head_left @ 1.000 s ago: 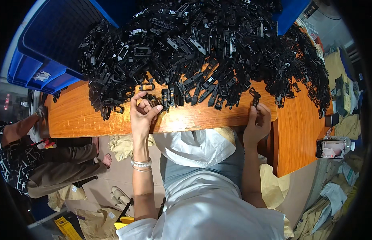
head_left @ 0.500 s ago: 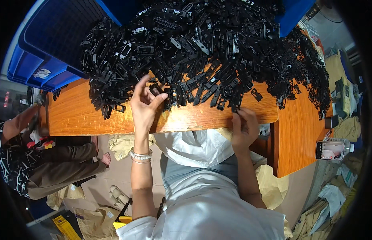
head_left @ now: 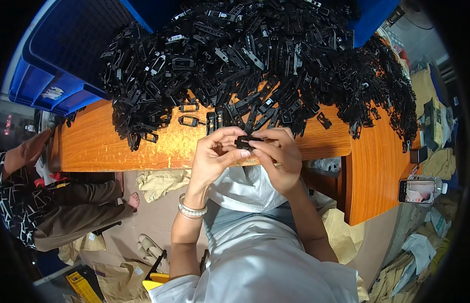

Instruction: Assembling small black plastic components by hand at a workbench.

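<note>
Over the table's front edge, both hands meet on a small black plastic part (head_left: 248, 142). My left hand (head_left: 217, 153) pinches its left end between thumb and fingers. The fingertips of my right hand (head_left: 279, 157) close on its right end, partly covering it. Whether it is one piece or two fitted together, I cannot tell. Just beyond my fingers lies a large heap of similar black plastic parts (head_left: 210, 65). A few loose parts, such as a black frame-shaped piece (head_left: 190, 121), rest on the bare wood left of the heap's near edge.
The wooden table (head_left: 93, 146) spans the front, with a side section (head_left: 374, 177) on the right. A blue crate (head_left: 58, 86) stands far left. A phone (head_left: 416, 190) and a small black box (head_left: 419, 154) sit at the right edge. Another person's arm (head_left: 28, 146) shows at left.
My left hand has moved right and my right hand left and up, so they now meet on one black part. Behind the left hand's former place, loose parts are uncovered.
</note>
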Demonstrator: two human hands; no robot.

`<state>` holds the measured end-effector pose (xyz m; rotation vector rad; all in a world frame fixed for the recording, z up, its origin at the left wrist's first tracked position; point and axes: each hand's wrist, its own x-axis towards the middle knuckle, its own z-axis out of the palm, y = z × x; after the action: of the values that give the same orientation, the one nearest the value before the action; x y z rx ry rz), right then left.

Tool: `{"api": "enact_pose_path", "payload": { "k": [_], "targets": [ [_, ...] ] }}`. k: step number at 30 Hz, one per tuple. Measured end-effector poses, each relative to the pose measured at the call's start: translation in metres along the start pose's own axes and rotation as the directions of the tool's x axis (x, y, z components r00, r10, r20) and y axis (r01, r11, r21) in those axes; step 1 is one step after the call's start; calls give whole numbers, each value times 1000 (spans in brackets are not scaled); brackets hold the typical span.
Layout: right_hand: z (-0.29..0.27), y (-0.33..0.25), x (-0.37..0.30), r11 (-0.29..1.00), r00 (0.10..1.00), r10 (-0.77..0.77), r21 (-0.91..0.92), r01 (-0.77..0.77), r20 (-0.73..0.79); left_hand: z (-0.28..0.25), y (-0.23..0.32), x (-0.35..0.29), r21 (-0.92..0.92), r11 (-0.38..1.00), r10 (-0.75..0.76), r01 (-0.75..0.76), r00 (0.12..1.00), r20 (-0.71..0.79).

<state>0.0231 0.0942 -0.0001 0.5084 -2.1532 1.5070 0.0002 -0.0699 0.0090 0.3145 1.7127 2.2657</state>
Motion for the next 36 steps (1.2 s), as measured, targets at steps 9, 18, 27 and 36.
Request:
{"api": "enact_pose_path", "payload": {
  "k": [9,18,27,36],
  "targets": [
    [-16,-7,4,990,978,-71,-109,94,195,-2,-5,-4,25,1000,-8,8,1000,0],
    [-14,-21,-7,987,995,99,125,-97,-12,-5,-19,-6,-312,950,44,-17,996,79],
    [-16,-8,-17,1000,999,-6,-13,6,54,11,-17,-7,-220,975,-27,32,999,26],
    [-34,-5,-42,884,845,464,203,-422,-266,29,-7,34,507,851,142,-139,989,33]
  ]
}}
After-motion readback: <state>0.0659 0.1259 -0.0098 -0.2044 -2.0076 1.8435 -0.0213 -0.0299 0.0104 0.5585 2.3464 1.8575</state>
